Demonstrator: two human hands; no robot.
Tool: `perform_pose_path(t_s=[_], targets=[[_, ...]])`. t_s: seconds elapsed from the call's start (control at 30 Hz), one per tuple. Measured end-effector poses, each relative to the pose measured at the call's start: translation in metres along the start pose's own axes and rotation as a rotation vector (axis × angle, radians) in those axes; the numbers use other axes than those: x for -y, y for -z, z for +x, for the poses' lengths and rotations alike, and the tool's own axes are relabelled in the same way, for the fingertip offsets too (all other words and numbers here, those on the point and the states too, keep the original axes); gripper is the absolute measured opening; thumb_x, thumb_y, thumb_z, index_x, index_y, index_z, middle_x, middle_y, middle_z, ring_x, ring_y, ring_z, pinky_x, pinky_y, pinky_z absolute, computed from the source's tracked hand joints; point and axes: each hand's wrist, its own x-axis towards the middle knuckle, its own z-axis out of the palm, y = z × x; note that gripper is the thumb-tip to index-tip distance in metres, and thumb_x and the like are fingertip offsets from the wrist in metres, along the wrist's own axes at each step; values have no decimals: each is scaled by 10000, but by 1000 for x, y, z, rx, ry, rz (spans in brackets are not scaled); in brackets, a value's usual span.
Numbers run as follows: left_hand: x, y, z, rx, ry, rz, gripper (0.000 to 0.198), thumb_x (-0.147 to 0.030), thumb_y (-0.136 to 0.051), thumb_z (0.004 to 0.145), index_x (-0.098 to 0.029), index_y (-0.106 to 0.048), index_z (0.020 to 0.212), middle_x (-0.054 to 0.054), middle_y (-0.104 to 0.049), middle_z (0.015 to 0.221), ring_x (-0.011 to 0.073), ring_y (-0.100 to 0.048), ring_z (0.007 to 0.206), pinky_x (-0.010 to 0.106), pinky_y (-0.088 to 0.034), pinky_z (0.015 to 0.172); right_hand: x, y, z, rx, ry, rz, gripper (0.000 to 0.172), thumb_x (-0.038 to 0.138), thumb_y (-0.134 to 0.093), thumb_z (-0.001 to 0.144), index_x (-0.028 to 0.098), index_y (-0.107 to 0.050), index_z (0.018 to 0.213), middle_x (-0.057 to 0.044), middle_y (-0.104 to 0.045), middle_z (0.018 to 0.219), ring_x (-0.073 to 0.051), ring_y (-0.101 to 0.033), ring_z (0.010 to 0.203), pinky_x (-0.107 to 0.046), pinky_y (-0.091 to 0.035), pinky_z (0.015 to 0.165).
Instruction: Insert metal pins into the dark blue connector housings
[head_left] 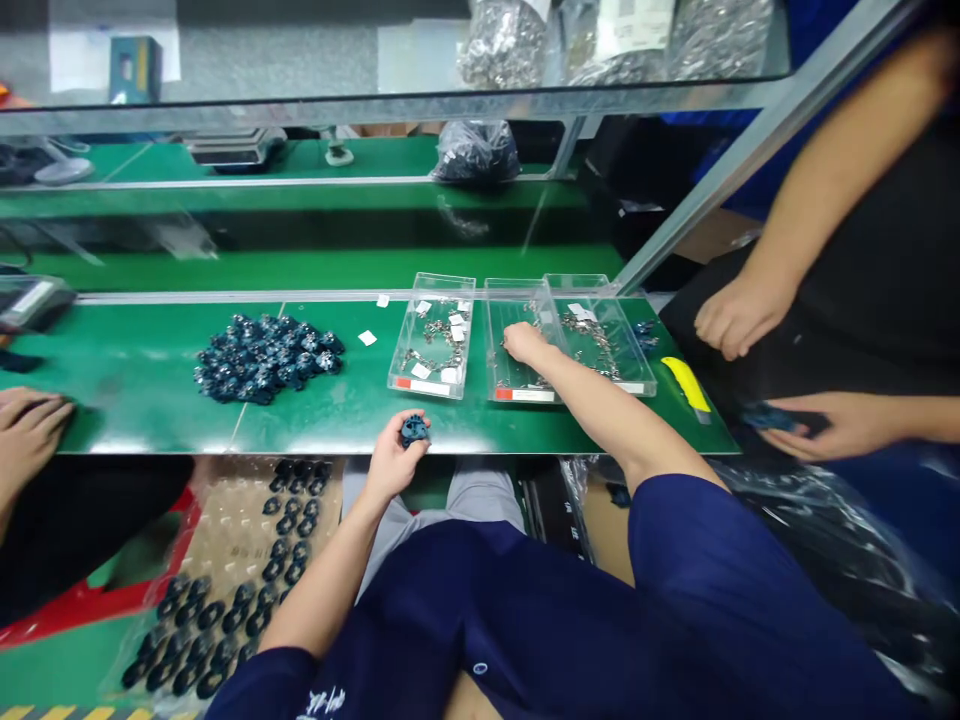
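My left hand [395, 455] is closed around a small dark blue plastic part [414, 431] with round openings, held at the front edge of the green table [360, 415]. My right hand [526, 344] reaches into a clear plastic tray [491, 350] that holds small metal pieces. Its fingers are pinched together, and whatever lies between them is too small to name. Two more clear trays stand beside it: a left tray [395, 365] with metal pieces and white paper slips, and a right tray [637, 375] with more metal pieces.
A heap of dark blue parts [262, 355] lies on the left. A yellow utility knife [685, 388] rests right of the trays. Co-workers' hands show at the left edge [30, 430] and right [750, 310]. A metal frame post [697, 210] slants up at the right. Below left sits a box of black parts [217, 620].
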Motion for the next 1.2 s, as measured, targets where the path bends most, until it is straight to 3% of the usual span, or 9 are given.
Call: perform_pose_path(t_s=[0.17,0.27,0.4,0.5,0.63,0.77,0.93,1.07,1.2], targets=[[-12,13,1,-70,-45,-10,419,-154,-628,725,-186,-584,1141,39,-681,952,168,-639,849,294,-507,774,41,26,-35,96,-63,-20,299,240,-525,984,47,-646,790,-42,-647,719,-68,-588,636,-217,-489,707],[-21,17,-3,-109,-113,-5,347,-209,-661,763,-184,-604,1104,21,-647,893,138,-608,760,271,-494,726,91,31,-91,193,-18,104,258,218,-471,973,87,-661,858,-39,-671,657,-71,-581,554,-189,-453,593],[-30,15,-12,-22,-179,-100,315,-310,-743,769,-175,-609,1019,40,-674,915,142,-636,794,285,-518,772,158,10,-169,456,141,402,231,293,-500,965,152,-665,883,-31,-683,703,-117,-619,603,-224,-485,591],[-31,15,-23,42,-188,-146,341,-360,-782,748,-174,-596,965,42,-688,896,151,-656,793,296,-536,771,182,-11,-196,519,168,453,265,340,-505,969,165,-657,839,-23,-672,689,-119,-602,604,-229,-475,597],[-29,19,-35,-39,-208,-118,336,-362,-790,740,-176,-592,937,25,-683,834,141,-646,744,278,-526,728,185,-28,-205,517,42,554,278,382,-508,965,158,-669,923,-13,-668,666,-110,-576,555,-218,-451,552],[-26,24,-41,-95,-232,-42,286,-330,-758,767,-179,-594,946,26,-673,845,145,-632,771,281,-510,750,187,-30,-206,468,41,530,241,365,-585,915,163,-714,928,-10,-663,661,-118,-587,585,-221,-446,569],[-22,33,-42,-40,-282,181,415,-187,-631,806,-196,-541,1211,53,-631,1019,176,-618,896,346,-497,881,199,-19,-204,377,-49,628,242,374,-662,844,148,-727,902,-14,-663,638,-125,-584,565,-236,-452,561],[-18,35,-40,-29,-455,360,489,-132,-543,823,-181,-488,1307,118,-555,1198,237,-549,1128,417,-442,1015,207,-19,-201,469,-102,734,268,383,-724,783,139,-731,895,-13,-655,613,-105,-538,517,-216,-405,497],[-17,32,-40,-17,-544,477,503,-143,-510,863,-165,-449,1362,147,-525,1222,260,-513,1161,447,-429,1032,205,-27,-195,525,-133,757,226,350,-738,752,144,-721,844,13,-613,565,-89,-516,499,-197,-379,475]])
